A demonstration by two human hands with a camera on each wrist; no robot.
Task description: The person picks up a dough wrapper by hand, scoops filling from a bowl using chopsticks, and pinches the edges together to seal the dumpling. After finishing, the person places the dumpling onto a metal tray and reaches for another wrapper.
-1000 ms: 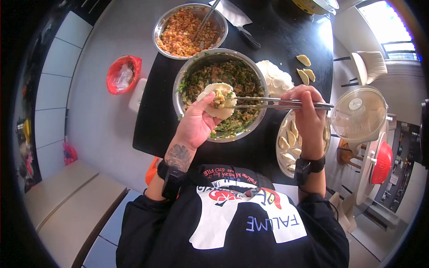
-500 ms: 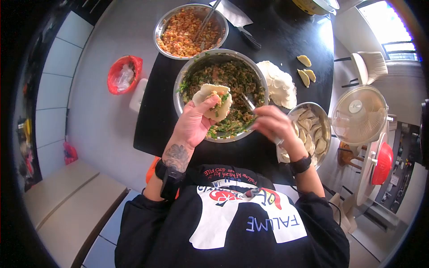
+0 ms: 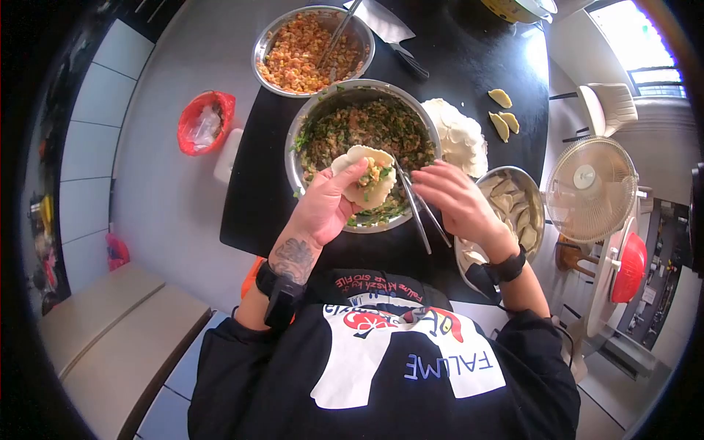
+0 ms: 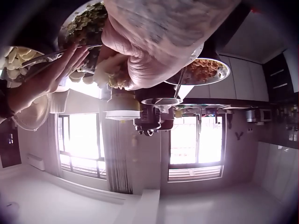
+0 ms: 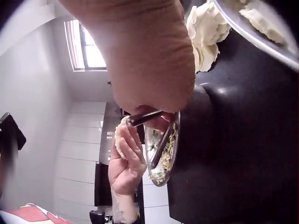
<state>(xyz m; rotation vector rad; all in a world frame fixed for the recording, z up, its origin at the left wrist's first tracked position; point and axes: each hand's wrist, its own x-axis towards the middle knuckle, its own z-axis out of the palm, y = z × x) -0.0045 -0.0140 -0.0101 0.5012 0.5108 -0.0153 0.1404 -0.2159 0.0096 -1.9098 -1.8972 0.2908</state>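
My left hand point(image 3: 326, 207) holds a round dough wrapper point(image 3: 358, 156) over the large steel bowl point(image 3: 434, 117), thumb on top. Chopped filling with green bits point(image 3: 376, 174) sits on the wrapper. A pair of metal chopsticks point(image 3: 413, 207) leans over the bowl's near right rim, thick ends sticking out. Just right of them my right hand point(image 3: 463, 202) hovers with its fingers extended toward the wrapper. In the left wrist view, the right hand's fingers point(image 4: 63, 70) look fairly straight beside a chopstick. The right wrist view shows the chopsticks point(image 5: 161, 149) partly hidden behind that hand.
A steel tray of folded dumplings point(image 3: 537, 213) stands at the right, partly beneath my right forearm. Stacked white wrappers point(image 3: 458, 139) lie beside the bowl. Farther back are a bowl of orange filling point(image 3: 312, 51), a cleaver point(image 3: 385, 26) and three yellowish dough pieces point(image 3: 500, 98).
My right hand has let go of the chopsticks, which now lean in the bowl, and has come nearer the left hand. The left hand still holds the filled wrapper, slightly shifted and turned.
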